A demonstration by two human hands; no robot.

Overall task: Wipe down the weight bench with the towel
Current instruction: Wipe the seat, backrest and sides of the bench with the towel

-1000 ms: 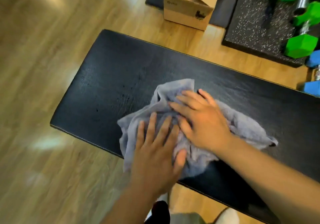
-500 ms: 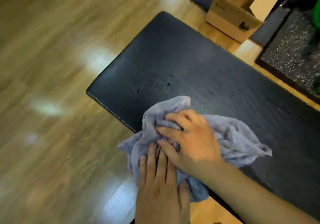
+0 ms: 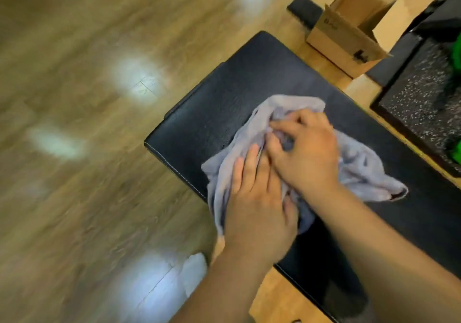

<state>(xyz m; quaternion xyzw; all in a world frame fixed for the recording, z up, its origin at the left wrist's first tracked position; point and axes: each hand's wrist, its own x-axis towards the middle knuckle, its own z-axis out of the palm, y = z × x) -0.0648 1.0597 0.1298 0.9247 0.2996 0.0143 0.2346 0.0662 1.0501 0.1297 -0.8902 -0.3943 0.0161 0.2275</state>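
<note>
A black padded weight bench (image 3: pixel 224 113) runs from the upper middle of the head view down to the lower right. A crumpled grey towel (image 3: pixel 361 168) lies on it near its left end, with one corner hanging over the front edge. My left hand (image 3: pixel 254 208) presses flat on the towel's near side, fingers straight and close together. My right hand (image 3: pixel 309 155) lies just beyond it, fingers curled into the bunched cloth and gripping a fold. The two hands touch, and the towel's middle is hidden under them.
Wooden floor (image 3: pixel 74 148) surrounds the bench on the left and front. An open cardboard box (image 3: pixel 349 36) stands behind the bench's far end. A black speckled rubber mat (image 3: pixel 419 108) with something green (image 3: pixel 456 153) on it lies at the right edge.
Both hands have slid the towel along the bench toward its left end. My right fingers went from lying flat to curled into the cloth. The picture is motion-blurred.
</note>
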